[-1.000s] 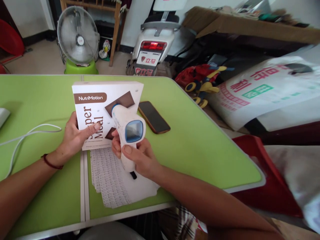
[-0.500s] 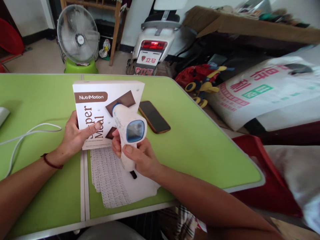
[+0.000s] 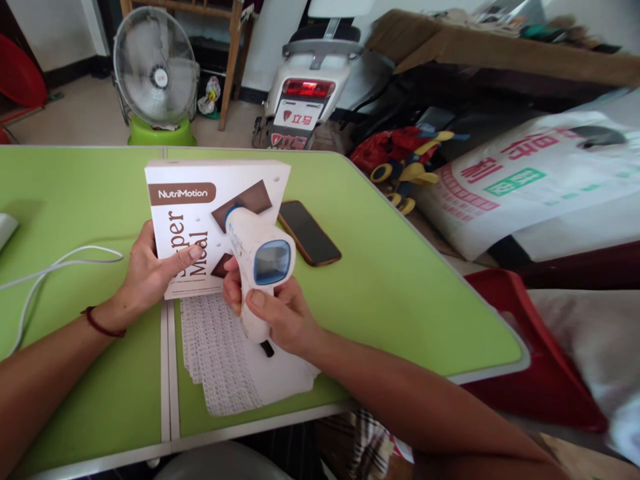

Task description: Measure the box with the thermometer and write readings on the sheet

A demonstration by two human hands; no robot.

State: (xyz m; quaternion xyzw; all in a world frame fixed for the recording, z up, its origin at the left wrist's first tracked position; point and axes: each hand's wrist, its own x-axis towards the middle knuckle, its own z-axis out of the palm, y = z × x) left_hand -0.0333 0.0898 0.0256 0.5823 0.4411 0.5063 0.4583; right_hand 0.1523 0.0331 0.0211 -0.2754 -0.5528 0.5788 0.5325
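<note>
My left hand (image 3: 155,261) grips the lower left side of a white NutriMotion box (image 3: 177,177), its thumb across the front. The box is held upright above the green table, its printed front facing me. In my right hand (image 3: 277,310) is a white thermometer gun (image 3: 257,233) with a blue-rimmed screen turned towards me. Its blue nose points at the brown picture on the box; whether it touches the box, I cannot tell. Under both lies a stack of printed paper sheets (image 3: 225,363), partly hidden by the box and my right hand.
A phone (image 3: 310,233) lies on the green table (image 3: 400,293), right of the box. A white cable (image 3: 65,262) runs along the left. Beyond the table stand a fan (image 3: 155,70) and a scooter (image 3: 310,73). Large white sacks (image 3: 530,180) are at the right.
Almost nothing differs. The thermometer gun has tilted or shifted very slightly to the right; the box and my left hand stay in place.
</note>
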